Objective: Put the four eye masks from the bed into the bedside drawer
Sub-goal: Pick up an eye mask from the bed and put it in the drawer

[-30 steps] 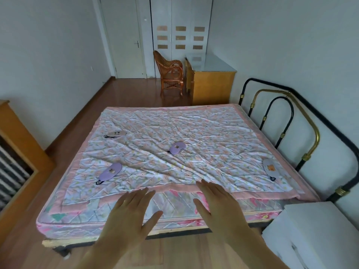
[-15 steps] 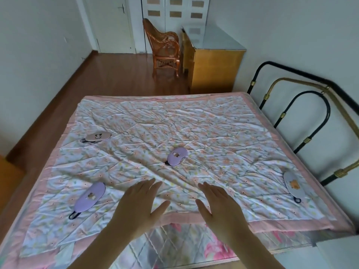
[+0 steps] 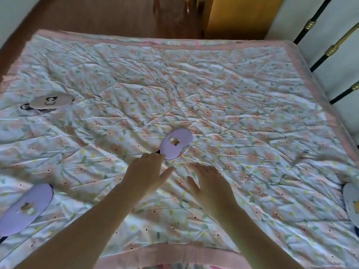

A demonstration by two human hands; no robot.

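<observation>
Several eye masks lie on the floral quilt [image 3: 223, 98]. A purple mask [image 3: 175, 143] lies in the middle, and the fingertips of my left hand [image 3: 146, 174] reach its near left end. My right hand [image 3: 210, 184] hovers open just right of it, holding nothing. Another purple mask [image 3: 25, 209] lies at the near left. A pale mask with a dark print [image 3: 51, 101] lies at the far left. A grey mask [image 3: 352, 201] is cut off by the right edge. The bedside drawer is out of view.
A black and brass metal headboard [image 3: 330, 49] runs along the right side against the wall. Beyond the bed are a wooden floor [image 3: 108, 16], chair legs [image 3: 171, 4] and a yellow wooden cabinet [image 3: 239, 18].
The view has dropped and moved in over the bed. Both hands have reached forward, and my left fingertips have arrived at the middle purple mask.
</observation>
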